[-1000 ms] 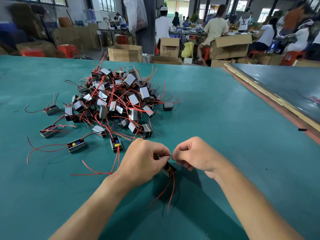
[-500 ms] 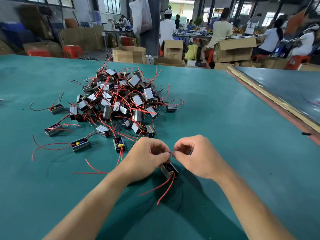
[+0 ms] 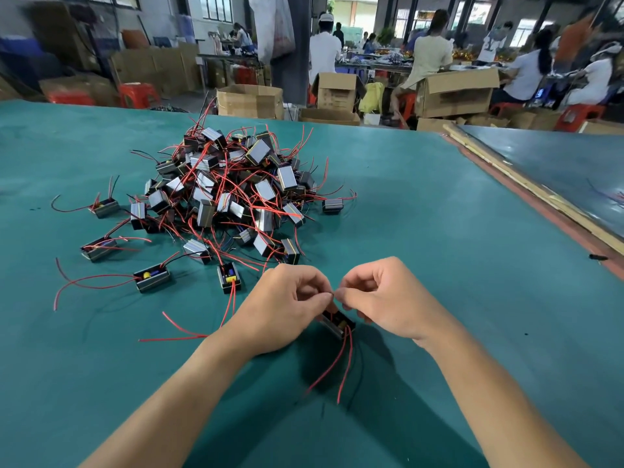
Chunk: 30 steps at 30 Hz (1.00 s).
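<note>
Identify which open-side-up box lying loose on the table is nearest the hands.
The box just left of the left hand, its red wires trailing toward the wrist; the other open ones lie farther left.

Right side: bare table (image 3: pixel 439 248) is left free up to the wooden strip (image 3: pixel 526 184); only a small dark bit (image 3: pixel 597 256) is seen near it.
Ahead left: blocked by a pile (image 3: pixel 236 190) of boxes tangled in red wires.
Left side: loose boxes (image 3: pixel 99 248) and a red wire (image 3: pixel 175 327) are strewn about, with narrow gaps between them.
Pile to hands: a thin gap is left; an open box (image 3: pixel 229 278) lies just beside the left hand (image 3: pixel 280 312).
Centre: a wire end (image 3: pixel 333 293) is pinched by the left hand and the right hand (image 3: pixel 385 302); a small box (image 3: pixel 337 324) and hanging wires (image 3: pixel 341 363) obstruct below.
</note>
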Each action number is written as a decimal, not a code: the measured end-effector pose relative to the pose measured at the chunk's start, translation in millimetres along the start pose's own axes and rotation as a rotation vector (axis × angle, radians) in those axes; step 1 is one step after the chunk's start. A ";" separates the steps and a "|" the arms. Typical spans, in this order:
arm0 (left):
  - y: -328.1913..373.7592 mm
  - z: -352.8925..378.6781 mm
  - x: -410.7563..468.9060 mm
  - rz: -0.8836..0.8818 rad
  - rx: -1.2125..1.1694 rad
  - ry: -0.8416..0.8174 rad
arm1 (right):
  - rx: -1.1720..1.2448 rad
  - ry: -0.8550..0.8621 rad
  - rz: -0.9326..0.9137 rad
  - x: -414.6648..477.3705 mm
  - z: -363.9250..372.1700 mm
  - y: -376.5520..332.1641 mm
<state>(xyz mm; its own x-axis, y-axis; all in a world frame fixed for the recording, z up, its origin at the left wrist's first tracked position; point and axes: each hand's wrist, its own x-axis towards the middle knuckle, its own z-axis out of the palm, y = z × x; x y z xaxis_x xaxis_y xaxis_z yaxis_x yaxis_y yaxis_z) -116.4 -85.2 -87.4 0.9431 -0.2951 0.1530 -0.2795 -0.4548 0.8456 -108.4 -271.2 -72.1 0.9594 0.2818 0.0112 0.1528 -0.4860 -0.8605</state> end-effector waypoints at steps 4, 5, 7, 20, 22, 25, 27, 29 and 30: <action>-1.1 0.0 -0.9 -0.038 -0.065 -0.026 | -0.109 0.019 -0.065 0.0 -3.1 1.9; -0.6 0.1 -1.1 -0.041 -0.064 -0.024 | -0.117 0.024 -0.070 0.1 -3.2 2.0; 0.4 -0.4 -1.4 -0.048 -0.054 -0.025 | -0.132 0.029 -0.078 -0.2 -2.9 2.4; 7.4 -7.2 -1.2 -0.115 -0.289 -0.189 | -0.187 0.016 -0.239 -2.0 -6.9 0.5; 7.2 -8.4 -1.3 -0.123 -0.288 -0.208 | -0.171 0.014 -0.242 -2.3 -6.7 0.7; 7.3 -9.2 -1.7 -0.131 -0.261 -0.196 | -0.153 -0.003 -0.237 -3.4 -6.4 -0.2; 7.6 -8.6 -2.1 -0.126 -0.236 -0.186 | -0.155 -0.004 -0.226 -3.4 -6.5 -0.5; 7.9 -6.9 -2.8 -0.115 -0.219 -0.168 | -0.159 0.005 -0.210 -3.9 -6.5 -1.3; 7.7 -6.2 -3.1 -0.111 -0.212 -0.155 | -0.154 0.009 -0.202 -4.3 -6.3 -1.9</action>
<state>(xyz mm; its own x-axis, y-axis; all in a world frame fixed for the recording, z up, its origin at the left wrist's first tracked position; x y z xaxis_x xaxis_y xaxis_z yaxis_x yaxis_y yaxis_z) -120.4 -82.6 -78.1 0.9227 -0.3854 -0.0129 -0.1166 -0.3107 0.9433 -111.3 -276.7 -67.3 0.9077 0.3788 0.1806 0.3754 -0.5407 -0.7528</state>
